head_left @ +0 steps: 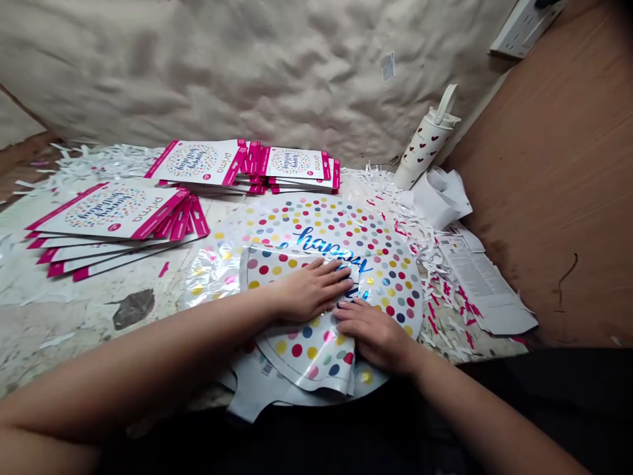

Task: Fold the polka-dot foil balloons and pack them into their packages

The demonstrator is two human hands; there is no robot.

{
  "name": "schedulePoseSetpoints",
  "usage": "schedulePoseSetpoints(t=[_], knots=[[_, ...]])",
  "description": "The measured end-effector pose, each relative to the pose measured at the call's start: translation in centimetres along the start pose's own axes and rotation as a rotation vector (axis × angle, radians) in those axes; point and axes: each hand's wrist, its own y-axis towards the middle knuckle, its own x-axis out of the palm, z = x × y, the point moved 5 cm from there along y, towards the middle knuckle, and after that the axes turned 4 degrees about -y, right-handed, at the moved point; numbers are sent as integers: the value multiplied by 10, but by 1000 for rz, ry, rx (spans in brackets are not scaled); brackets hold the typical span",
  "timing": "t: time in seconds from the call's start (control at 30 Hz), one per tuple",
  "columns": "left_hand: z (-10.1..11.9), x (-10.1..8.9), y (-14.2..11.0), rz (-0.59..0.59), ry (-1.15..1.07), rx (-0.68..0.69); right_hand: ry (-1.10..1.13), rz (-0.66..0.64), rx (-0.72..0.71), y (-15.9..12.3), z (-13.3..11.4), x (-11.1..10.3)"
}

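Observation:
A folded foil balloon with coloured dots lies on top of flat, round foil balloons bearing blue "happy" lettering. My left hand rests flat on the folded balloon, palm down, fingers stretched to the right. At the folded balloon's right edge, my right hand lies with its fingers extended onto the foil, their tips close to my left hand. A grey balloon tail sticks out at the front edge of the table. Part of the fold is hidden beneath both hands.
Fanned pink-and-white printed packets lie at left, with more stacked packets behind. A white bottle with hearts stands at back right near crumpled paper, paper shreds and a printed sheet. A brown panel borders the right.

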Motion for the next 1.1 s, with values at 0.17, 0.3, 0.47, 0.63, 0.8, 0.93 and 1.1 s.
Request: schedulePoseSetpoints(t=[0.17, 0.3, 0.47, 0.63, 0.8, 0.93, 1.1], knots=[[1, 18, 20, -21, 89, -188, -133, 21, -79, -18, -6, -2], [-16, 11, -1, 7, 39, -261, 72, -83, 163, -15, 8, -9], [-64, -13, -81, 34, 42, -440, 314, -51, 686, 0, 41, -18], [-69, -58, -134, 365, -45, -767, 561, -38, 964, 20, 64, -7], [-6, -64, -120, 449, -148, -661, 668, -14, 932, 29, 64, -6], [27, -25, -100, 98, -258, -418, 627, -91, 906, 26, 62, -9], [29, 2, -108, -17, -253, -378, 407, -34, 949, 28, 69, -11]])
